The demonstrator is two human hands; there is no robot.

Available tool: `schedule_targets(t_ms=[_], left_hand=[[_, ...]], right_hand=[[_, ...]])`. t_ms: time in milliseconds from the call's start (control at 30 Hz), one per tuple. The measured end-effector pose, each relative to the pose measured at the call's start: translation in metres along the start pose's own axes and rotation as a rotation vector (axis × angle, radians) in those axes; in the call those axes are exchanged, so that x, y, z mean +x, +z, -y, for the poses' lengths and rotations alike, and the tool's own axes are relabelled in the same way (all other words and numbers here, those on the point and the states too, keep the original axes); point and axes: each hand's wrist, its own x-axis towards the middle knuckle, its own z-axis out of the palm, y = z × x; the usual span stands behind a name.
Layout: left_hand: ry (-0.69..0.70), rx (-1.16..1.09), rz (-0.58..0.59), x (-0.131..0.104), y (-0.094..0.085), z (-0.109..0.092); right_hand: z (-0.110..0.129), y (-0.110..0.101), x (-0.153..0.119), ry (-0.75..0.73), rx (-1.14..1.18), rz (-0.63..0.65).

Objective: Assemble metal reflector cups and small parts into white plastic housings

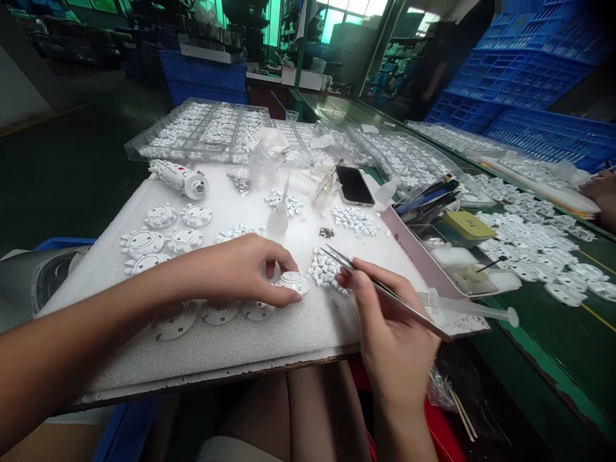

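Between the thumb and fingers of my left hand (245,269) is a small round white plastic part (293,281), at the foam board's surface. My right hand (392,321) grips metal tweezers (380,285), whose tips point left over a pile of tiny white pieces (326,269). The tweezer tips stand slightly apart, and I cannot make out anything between them. More round white discs (176,324) lie under and beside my left forearm. Further left sit several discs with knobbed rims (143,241). A little heap of dark metal bits (326,232) lies beyond the tweezers.
A dropper bottle (278,221) stands mid-board, with a phone (355,185) behind it. The pink-sided box (423,256) of tools and a syringe (476,309) border the right side. Clear trays of white parts (206,131) sit at the back. Another person's hand (599,192) shows far right.
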Motion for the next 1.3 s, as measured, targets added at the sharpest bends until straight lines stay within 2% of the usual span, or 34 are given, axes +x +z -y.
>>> schedule_targets(t_ms=[67, 167, 300, 567, 1033, 1300], left_hand=[[-0.01, -0.009, -0.007, 0.0, 0.0, 0.0], [-0.006, -0.011, -0.017, 0.0, 0.001, 0.001], [0.018, -0.01, -0.012, -0.001, 0.0, 0.002], [-0.01, 0.007, -0.003, -0.003, -0.002, -0.006], [-0.001, -0.005, -0.005, -0.001, 0.0, -0.002], [-0.031, -0.006, 0.023, -0.004, -0.003, -0.008]], right_hand=[[-0.004, 0.008, 0.01, -0.095, -0.185, 0.021], [-0.013, 0.016, 0.025, -0.188, -0.302, -0.005], [-0.02, 0.02, 0.035, -0.209, -0.331, 0.009], [-0.022, 0.022, 0.037, -0.242, -0.416, 0.026], [-0.023, 0.024, 0.037, -0.168, -0.425, 0.044], [-0.022, 0.024, 0.035, -0.127, -0.409, 0.047]])
